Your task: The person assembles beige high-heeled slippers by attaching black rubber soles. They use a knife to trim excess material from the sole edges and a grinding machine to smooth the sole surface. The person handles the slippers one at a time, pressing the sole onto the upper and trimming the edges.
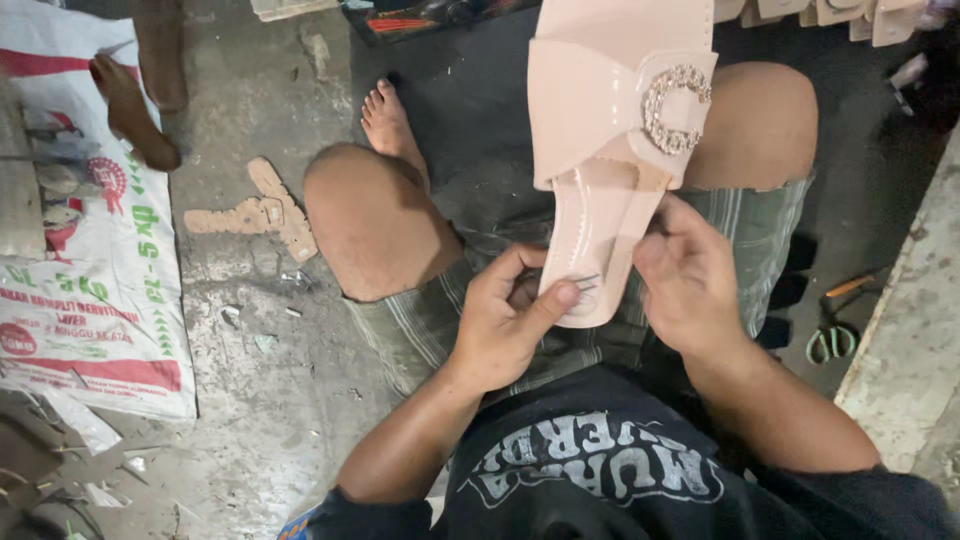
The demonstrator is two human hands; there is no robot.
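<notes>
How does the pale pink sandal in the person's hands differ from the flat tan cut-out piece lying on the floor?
The glossy pale pink sandal is assembled, with a wide strap and a round rhinestone buckle; the flat tan cut-out piece is bare and matte. The sandal is held up over the lap by the left hand and right hand; the cut-out lies untouched on the concrete floor.

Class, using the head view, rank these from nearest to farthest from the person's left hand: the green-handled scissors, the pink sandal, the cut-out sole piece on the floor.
Measured from the left hand:
1. Pink sandal: in its grip at the heel end, over the lap.
2. Cut-out sole piece: on the floor to the left, beyond the knee.
3. Green-handled scissors: on the floor at far right, past the right hand.
</notes>
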